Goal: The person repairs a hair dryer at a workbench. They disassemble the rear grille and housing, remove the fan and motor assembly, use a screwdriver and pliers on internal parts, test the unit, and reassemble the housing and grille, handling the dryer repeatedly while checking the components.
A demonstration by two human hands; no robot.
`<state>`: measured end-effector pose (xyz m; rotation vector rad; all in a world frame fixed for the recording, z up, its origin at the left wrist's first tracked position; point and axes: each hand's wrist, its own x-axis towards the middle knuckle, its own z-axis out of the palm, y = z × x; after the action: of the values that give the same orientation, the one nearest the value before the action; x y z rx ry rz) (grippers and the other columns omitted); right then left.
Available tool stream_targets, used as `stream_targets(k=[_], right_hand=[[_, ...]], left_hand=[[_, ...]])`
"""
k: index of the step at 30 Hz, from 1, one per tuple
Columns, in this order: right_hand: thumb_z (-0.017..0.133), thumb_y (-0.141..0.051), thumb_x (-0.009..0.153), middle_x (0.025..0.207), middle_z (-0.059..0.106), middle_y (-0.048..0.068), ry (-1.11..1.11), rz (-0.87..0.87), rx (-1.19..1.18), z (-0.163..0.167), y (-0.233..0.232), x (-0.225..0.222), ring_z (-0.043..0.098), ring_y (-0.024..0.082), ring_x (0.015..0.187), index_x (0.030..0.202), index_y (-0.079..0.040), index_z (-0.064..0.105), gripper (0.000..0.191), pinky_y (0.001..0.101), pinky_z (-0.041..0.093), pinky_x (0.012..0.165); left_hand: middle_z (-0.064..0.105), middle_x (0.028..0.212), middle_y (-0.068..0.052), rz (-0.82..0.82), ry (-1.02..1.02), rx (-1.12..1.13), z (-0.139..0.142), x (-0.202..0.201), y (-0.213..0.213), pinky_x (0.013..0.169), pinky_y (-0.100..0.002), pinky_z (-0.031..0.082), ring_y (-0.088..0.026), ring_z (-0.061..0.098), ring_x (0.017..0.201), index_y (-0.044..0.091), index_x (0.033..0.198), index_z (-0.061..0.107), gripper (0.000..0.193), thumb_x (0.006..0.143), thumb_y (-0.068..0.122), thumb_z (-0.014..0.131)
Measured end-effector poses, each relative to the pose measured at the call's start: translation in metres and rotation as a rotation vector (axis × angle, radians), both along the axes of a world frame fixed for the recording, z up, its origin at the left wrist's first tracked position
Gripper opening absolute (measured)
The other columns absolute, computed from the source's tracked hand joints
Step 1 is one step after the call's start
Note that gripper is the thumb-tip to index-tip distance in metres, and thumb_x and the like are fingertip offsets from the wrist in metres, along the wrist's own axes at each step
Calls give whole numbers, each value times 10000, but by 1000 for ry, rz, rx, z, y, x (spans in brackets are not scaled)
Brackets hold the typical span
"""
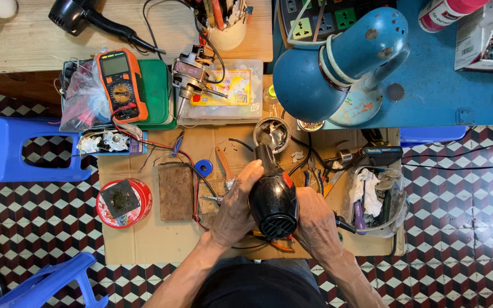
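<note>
Both hands, left (232,208) and right (315,222), clamp their fingers around a black hair dryer (272,197), steadying it nozzle-away above the cardboard (144,239), seemingly for inspection, with pliers (223,165) and multimeter (122,85) nearby.

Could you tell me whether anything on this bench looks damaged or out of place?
The blue lamp has chipped, rusty patches on its shade. Otherwise, both hands grip a black hair dryer normally.

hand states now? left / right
Left hand: closed around the black hair dryer, gripping its left side.
Right hand: cupped against the hair dryer's right side, holding it.
</note>
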<state>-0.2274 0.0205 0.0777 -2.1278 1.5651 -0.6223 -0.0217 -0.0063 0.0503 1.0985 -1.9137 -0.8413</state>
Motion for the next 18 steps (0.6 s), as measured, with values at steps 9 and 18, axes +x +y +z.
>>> stream_targets(k=[9,18], right_hand=[[673,7,769,1173,647,219,153,52,-88,-7,8,10,659,333,957,1175,42,557,423,407,539,865],[675,4,748,1396,566,269,244,146,-68,-20,28,20,629,333,1151,1181,33,541,454,406,500,936]], left_hand=[[634,1355,-101,339,1058,1362,34,19,31,975,-354,569,-207,633,1218,81,1465,491,764,878,531,683],[753,1013,-64,436,1153,1761,37,5,19,767,-325,618,-175,734,843,83,1179,684,490,875,462,743]])
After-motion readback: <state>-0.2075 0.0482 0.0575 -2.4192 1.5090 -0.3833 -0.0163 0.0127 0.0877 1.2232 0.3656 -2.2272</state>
